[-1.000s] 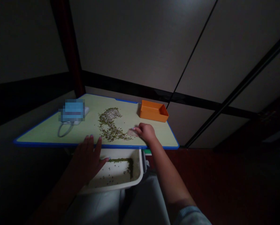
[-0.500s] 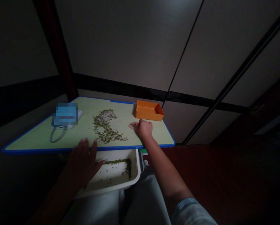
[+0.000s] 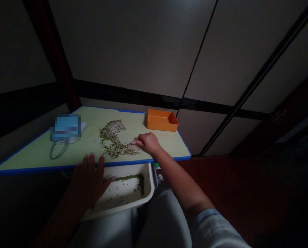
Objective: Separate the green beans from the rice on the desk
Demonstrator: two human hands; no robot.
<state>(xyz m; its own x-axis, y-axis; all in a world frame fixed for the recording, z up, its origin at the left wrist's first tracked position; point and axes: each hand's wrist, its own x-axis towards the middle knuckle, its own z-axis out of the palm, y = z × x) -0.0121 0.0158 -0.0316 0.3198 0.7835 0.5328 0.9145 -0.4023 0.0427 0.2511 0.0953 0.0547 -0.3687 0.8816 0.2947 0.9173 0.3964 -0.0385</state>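
Grains (image 3: pixel 114 150): lay scattered mid-frame.
Right hand (image 3: pixel 149 143): curled, pinched a see-through piece (image 3: pixel 133 147), centre.
Left hand (image 3: pixel 88 177): spread open, held nothing, lower left.

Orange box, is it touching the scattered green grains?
Apart: the head view shows a strip of bare tabletop between the orange box and the green grains.

I count 1 table (image 3: pixel 168 144), 1 orange box (image 3: pixel 162 124), 1 white tub (image 3: pixel 152 186), 1 cable (image 3: pixel 51 151), 1 pixelated device (image 3: pixel 66 128), 1 left hand (image 3: pixel 88 179), 1 right hand (image 3: pixel 149 143), 1 translucent piece (image 3: pixel 132 147). Green grains (image 3: pixel 115 148): too many for me to count.
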